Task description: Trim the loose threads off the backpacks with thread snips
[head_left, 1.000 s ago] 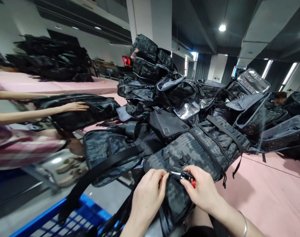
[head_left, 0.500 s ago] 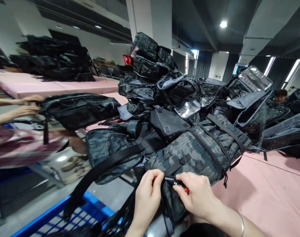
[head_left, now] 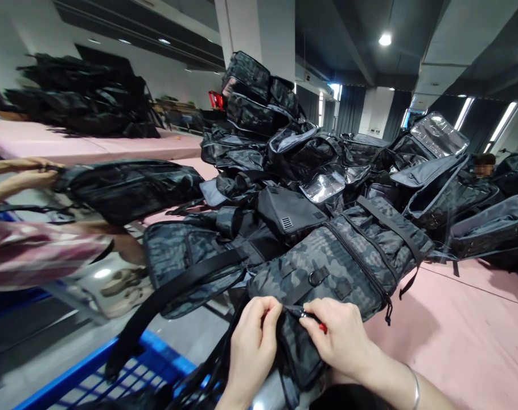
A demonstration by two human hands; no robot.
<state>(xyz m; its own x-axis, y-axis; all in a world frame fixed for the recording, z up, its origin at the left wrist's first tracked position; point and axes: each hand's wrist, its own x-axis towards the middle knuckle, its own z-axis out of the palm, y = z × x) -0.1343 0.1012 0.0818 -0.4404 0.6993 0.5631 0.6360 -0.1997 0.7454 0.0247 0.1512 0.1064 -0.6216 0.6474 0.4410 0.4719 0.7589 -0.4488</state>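
A grey camouflage backpack (head_left: 340, 256) lies in front of me on the pink table (head_left: 455, 341), its near end hanging over the edge. My left hand (head_left: 253, 341) pinches the fabric at that near end. My right hand (head_left: 342, 339) holds small red-handled snips (head_left: 312, 319), the blade tip against the backpack between my two hands. A black strap (head_left: 173, 296) runs down from the backpack to the left. A bracelet sits on my right wrist.
Several more camouflage bags (head_left: 310, 165) are heaped behind, some open with clear pockets. A blue wire cart (head_left: 114, 376) stands at lower left. At left, another person's hands (head_left: 28, 176) hold a dark bag (head_left: 126, 188). A further pile (head_left: 83, 97) rests on a far pink table.
My hands have slid slightly down and left along the backpack's near end. The other person's hands at left drew back leftward off the dark bag's top to its end.
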